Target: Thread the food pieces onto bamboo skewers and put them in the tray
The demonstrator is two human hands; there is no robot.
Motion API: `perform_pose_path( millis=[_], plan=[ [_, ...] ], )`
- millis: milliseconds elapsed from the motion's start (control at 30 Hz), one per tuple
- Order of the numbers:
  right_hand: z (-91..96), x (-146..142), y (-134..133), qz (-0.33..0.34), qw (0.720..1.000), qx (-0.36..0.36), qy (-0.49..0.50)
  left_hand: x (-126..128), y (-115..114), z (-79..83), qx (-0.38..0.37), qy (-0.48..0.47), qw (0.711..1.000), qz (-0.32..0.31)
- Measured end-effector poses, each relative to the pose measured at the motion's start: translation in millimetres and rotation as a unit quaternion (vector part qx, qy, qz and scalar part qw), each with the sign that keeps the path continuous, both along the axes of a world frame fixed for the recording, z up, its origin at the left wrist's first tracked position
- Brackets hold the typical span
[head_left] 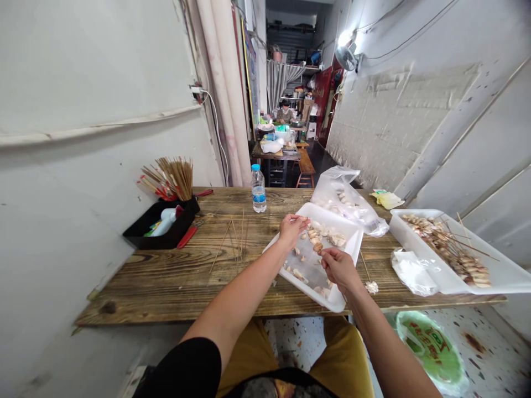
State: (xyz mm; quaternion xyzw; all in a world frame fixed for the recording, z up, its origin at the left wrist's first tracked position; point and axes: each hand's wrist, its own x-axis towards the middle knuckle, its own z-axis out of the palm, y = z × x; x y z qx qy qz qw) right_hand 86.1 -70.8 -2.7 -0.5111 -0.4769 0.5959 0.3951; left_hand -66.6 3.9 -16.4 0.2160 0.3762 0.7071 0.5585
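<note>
Over a white plastic tray [354, 243], my right hand [339, 266] is closed around the lower end of a skewer threaded with pale brown mushroom pieces [315, 241]. The pieces run up and to the left from its fingertips. My left hand [292, 228] is above the tray's far left part, thumb and fingers pinched together on what looks like a small mushroom piece [305, 219]; its fingers partly hide it. Loose mushroom pieces [337, 239] lie in the tray, mostly at its far right, with small scraps near the front.
A clear bag [342, 199] of mushrooms sits behind the tray. To the right, another white tray [508, 276] holds filled skewers [454, 249]. Bare sticks [232, 243], a water bottle [258, 190] and a black box [143, 221] stand left. A green-lined bin [433, 348] is below.
</note>
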Motion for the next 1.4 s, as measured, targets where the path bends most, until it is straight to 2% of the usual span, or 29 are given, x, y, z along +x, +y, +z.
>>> perform_pose_path(
  millis=[667, 1000, 1400],
  plan=[
    [-2.7, 1, 1, 0.004, 1.0, 0.004, -0.006, 2, -3, 1.0, 0.012, 0.027, 0.999, 0.013],
    [-3.5, -1, 1, -0.017, 1.0, 0.015, -0.001, 11, -1, 1.3, 0.028, 0.049, 0.998, 0.026],
    [-8.3, -2, 2, -0.04, 0.999, 0.023, -0.009, 15, -1, -4.8, 0.047, 0.146, 0.988, 0.023]
  ],
)
